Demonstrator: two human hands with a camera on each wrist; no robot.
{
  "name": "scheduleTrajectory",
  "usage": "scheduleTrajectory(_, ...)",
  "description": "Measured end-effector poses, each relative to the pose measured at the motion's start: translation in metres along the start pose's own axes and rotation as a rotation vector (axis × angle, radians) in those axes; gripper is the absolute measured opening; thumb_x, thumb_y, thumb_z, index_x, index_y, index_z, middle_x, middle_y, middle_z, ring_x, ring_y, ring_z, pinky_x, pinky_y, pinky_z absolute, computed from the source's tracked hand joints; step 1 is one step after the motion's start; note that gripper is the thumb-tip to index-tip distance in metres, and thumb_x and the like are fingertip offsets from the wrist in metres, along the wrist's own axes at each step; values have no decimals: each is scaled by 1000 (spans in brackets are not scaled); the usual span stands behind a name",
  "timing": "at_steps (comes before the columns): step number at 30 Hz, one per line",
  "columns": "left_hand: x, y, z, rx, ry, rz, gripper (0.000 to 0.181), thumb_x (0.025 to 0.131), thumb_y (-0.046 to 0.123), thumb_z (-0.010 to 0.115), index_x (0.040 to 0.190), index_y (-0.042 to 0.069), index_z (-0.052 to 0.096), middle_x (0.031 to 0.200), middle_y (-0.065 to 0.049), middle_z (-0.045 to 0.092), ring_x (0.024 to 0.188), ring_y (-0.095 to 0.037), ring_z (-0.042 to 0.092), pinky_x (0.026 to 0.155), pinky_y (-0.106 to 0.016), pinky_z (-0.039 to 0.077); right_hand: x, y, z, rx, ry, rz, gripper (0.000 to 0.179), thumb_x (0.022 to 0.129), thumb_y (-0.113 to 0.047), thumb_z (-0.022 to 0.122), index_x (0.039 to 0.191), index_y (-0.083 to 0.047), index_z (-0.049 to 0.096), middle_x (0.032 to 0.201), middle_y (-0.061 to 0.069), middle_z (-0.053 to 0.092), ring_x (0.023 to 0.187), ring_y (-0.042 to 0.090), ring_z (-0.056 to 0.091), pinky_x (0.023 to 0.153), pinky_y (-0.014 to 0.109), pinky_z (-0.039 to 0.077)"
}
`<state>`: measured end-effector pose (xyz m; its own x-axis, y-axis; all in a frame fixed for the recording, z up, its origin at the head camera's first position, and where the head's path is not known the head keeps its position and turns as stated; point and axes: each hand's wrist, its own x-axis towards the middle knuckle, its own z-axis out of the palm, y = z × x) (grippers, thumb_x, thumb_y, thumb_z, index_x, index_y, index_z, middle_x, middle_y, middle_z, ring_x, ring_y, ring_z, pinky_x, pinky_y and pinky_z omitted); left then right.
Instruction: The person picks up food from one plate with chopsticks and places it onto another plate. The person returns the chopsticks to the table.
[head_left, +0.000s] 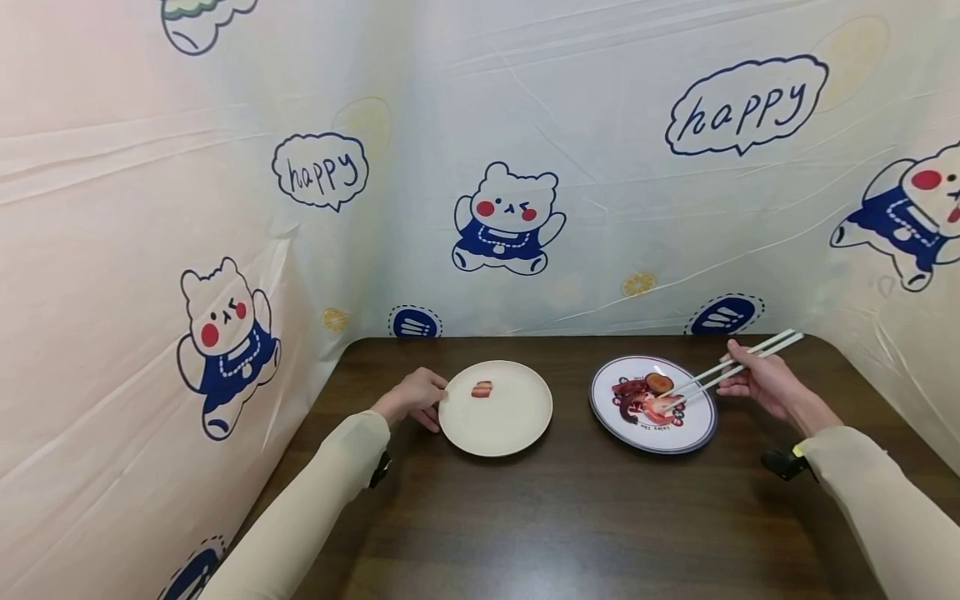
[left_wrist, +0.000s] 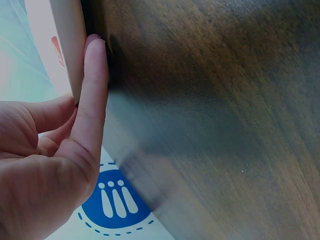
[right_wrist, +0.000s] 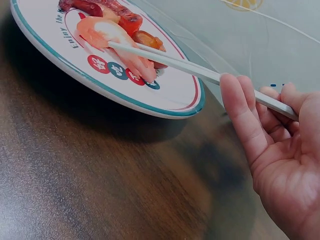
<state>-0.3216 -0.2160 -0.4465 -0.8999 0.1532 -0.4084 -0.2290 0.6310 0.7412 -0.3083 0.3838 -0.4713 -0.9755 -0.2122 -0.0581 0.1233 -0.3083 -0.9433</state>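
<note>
My left hand pinches the left rim of a cream plate; the left wrist view has the fingers on both sides of the plate's edge. A small reddish-brown striped food piece lies on that plate. Two pale chopsticks are held in my right hand, slanting down to the left. Their tips touch a pink-orange shrimp-like piece on a white plate with a dark rim. Beside it lie dark red curved pieces and a round brown piece.
Both plates stand on a dark brown wooden table, with a gap between them. A pale cloth printed with bears and "happy" bubbles hangs behind the table and along its sides.
</note>
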Motion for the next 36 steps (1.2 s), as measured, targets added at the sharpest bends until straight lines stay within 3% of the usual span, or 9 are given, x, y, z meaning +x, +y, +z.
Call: scheduleTrajectory(36, -2, 0, 0, -1, -2, -2, 29, 108, 5, 55, 133, -5, 66, 97, -19, 71, 71, -29, 74, 64, -40, 67, 0, -3, -1, -8, -5, 0, 38, 115, -24, 43, 98, -3, 69, 81, 13, 71, 67, 23, 75, 68, 37, 67)
